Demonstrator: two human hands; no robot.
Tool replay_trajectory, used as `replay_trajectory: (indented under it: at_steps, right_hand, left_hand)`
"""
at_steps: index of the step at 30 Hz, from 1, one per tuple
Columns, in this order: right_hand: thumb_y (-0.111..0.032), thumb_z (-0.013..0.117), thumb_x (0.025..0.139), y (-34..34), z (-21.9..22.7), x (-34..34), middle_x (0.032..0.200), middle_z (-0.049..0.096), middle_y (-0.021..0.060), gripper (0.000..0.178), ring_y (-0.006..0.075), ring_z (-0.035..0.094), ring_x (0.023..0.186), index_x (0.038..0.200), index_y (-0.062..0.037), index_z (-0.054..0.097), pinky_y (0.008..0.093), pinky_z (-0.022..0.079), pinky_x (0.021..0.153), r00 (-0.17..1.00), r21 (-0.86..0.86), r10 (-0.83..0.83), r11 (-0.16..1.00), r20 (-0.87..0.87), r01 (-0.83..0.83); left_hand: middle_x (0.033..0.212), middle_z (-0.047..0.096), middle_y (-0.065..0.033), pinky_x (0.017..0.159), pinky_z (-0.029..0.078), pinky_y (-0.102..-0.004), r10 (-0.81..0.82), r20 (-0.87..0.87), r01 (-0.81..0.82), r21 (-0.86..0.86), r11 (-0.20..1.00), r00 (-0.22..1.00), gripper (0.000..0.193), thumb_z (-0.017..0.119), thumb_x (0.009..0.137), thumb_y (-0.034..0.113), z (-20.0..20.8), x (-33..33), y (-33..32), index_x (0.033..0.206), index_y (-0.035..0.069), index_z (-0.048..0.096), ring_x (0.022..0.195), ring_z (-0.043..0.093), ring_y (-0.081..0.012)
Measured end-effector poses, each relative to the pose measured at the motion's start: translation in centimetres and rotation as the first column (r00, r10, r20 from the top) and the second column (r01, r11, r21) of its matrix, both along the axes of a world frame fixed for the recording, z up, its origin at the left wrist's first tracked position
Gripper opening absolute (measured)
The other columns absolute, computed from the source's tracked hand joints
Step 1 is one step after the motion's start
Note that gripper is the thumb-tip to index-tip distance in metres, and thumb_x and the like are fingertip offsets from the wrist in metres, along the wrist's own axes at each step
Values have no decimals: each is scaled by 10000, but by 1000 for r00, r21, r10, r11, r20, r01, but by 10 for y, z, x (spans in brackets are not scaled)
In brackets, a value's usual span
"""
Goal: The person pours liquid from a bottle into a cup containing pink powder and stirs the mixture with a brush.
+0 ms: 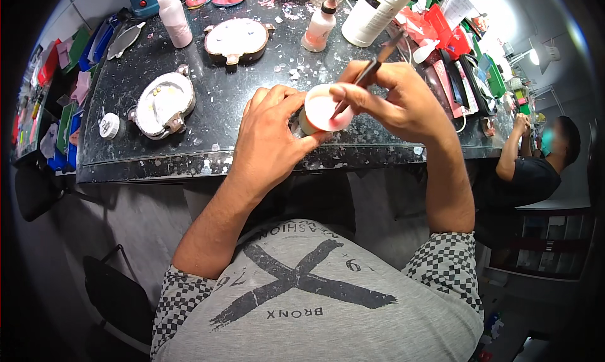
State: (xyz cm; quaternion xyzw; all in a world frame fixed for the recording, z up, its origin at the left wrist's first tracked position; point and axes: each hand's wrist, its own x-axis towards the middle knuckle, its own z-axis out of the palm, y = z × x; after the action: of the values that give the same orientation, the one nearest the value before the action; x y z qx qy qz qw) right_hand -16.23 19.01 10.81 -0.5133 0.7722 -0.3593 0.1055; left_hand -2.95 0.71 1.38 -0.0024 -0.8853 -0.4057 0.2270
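At a white-speckled black workbench [220,123], a left hand [268,135] curls around a white cup [306,123], the right hand [400,103] pinching a dark tool [367,74] in seemingly pink liquid [342,120], with white-filled flasks [191,100] at nine and ten o'clock, a white tub [372,21] at one, and a co-worker [535,166] beyond at three.

The head view looked steeply down from the person's own head, near above the grey shirt [302,299], left hand [268,132] and right hand [397,103], and faced forward across the black tabletop [214,106], its wide fisheye reaching from the floor [148,210] to a co-worker [529,176] farther off at the right.
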Motion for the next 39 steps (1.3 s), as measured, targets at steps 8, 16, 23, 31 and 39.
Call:
replay_trajectory:
  at_steps: [8,16,23,31,39]
  right_hand:
    - [-272,749,1048,-2,9,5,905,777,139,267,236,745,787,1042,-8,779,343,552,725,999,49,13,999,32,-14]
    - [-199,719,1054,-7,8,6,866,760,132,216,263,731,746,1034,9,777,352,557,731,996,34,39,999,-82,-37]
    - [-227,734,1052,-4,4,0,844,746,120,244,222,714,737,1046,14,771,345,545,709,998,53,24,998,-66,-21]
    - [-217,731,1060,0,-1,5,875,768,87,229,172,717,766,1077,3,792,317,553,737,996,-43,47,998,71,-44]
    - [-212,729,1061,-3,-1,6,831,769,90,210,156,709,735,1069,-13,797,317,554,723,998,-44,35,998,45,-33]
  left_hand:
    - [1165,707,-84,1047,486,-436,-11,-23,11,-2,1000,1000,516,938,749,275,-2,0,-2,1201,84,778,1149,619,-318]
    - [1180,711,-87,1064,481,-438,5,-40,-5,16,1000,999,517,923,756,255,-5,2,0,1221,87,770,1173,612,-309]
    - [1149,708,-76,1038,486,-442,14,-24,-14,-5,1000,1000,507,938,754,278,-3,1,0,1198,91,779,1139,611,-309]
    - [1139,713,-73,1030,491,-439,16,-29,-16,-1,1000,999,509,954,742,291,-2,1,1,1176,88,783,1122,617,-308]
    - [1130,722,-74,1036,495,-440,25,-55,-25,1,1000,998,511,961,729,278,-4,1,1,1170,86,787,1115,624,-311]
